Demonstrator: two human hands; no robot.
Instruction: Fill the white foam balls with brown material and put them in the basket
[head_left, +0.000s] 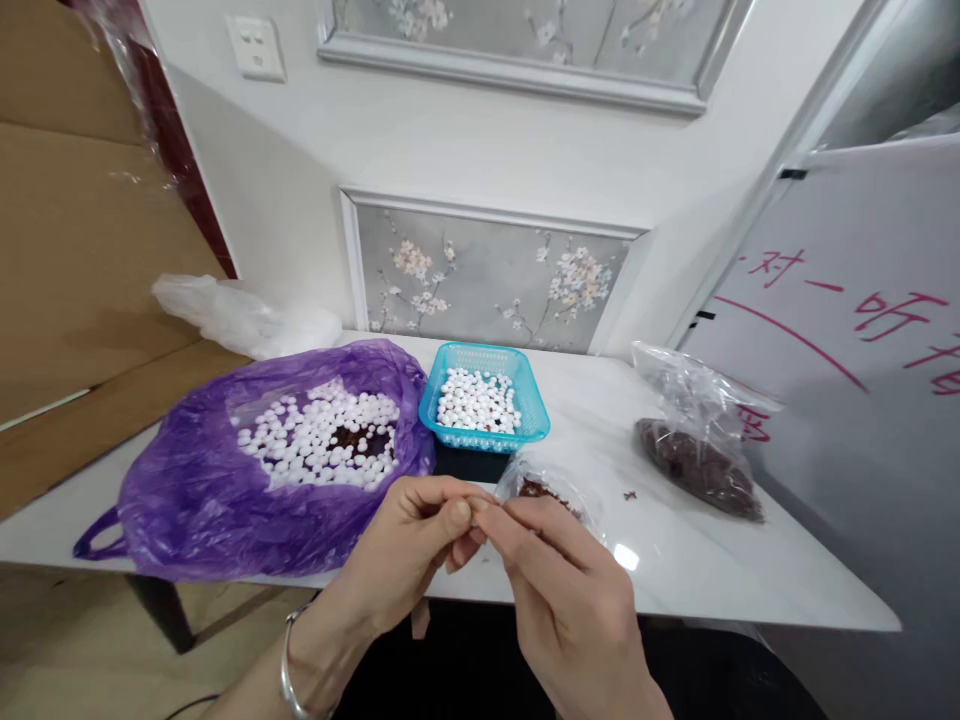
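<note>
My left hand (409,545) and my right hand (566,580) meet fingertip to fingertip above the table's front edge. Both are closed in a pinch, and whatever sits between the fingers is hidden or too small to make out. Just behind them lies a clear plastic bag (592,500) with small reddish-brown pieces (541,488) in it, partly covered by my right hand. A blue plastic basket (534,398) holds many small white balls (476,400). To the left, an open purple plastic bag (225,520) contains more white balls (300,440) and a dark brown patch (360,440).
A clear bag of dark brown material (697,465) rests at the right of the white table (795,570). Small brown bits (630,495) lie near it. Cardboard (90,250) stands at the left, a whiteboard (847,400) at the right. Crumpled clear plastic (247,315) lies behind the purple bag.
</note>
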